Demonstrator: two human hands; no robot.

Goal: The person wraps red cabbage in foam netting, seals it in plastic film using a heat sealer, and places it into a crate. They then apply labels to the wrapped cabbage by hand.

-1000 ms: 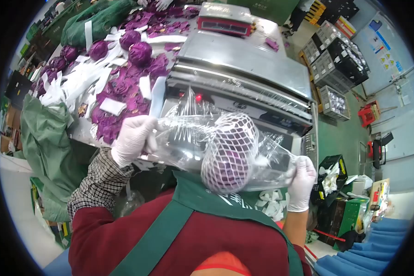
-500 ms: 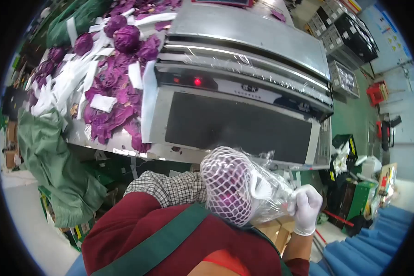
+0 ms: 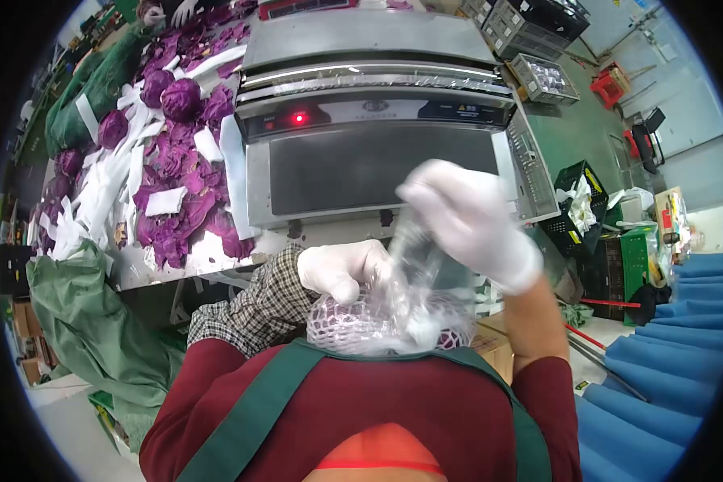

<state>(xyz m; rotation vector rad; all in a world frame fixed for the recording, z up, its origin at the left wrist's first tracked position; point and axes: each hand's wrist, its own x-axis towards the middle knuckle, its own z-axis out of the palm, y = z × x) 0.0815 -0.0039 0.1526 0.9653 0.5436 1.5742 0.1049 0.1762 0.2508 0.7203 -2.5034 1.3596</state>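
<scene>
Against my chest is a purple cabbage in a white foam net (image 3: pixel 341 323), partly covered by clear plastic film (image 3: pixel 414 293). My left hand (image 3: pixel 339 269), in a white glove, rests on top of it with its fingers closed on the gathered film. Above and to the right, my gloved right hand (image 3: pixel 474 225) is blurred by motion, its fingers bunched around the upper end of the film, which is stretched upward and twisted. The net's lower part is hidden by my chest.
Ahead stands a wrapping machine with a dark plate (image 3: pixel 377 169) and a lit red light. Loose purple cabbages (image 3: pixel 181 100), peeled leaves (image 3: pixel 177 161) and white foam strips (image 3: pixel 96 201) lie left. Another person's gloved hand (image 3: pixel 185 11) shows far left. A black crate (image 3: pixel 574 209) stands right.
The netted cabbage has tipped, its film end now pointing up. My right hand has risen and moved left with the film. My left hand has come into view on top.
</scene>
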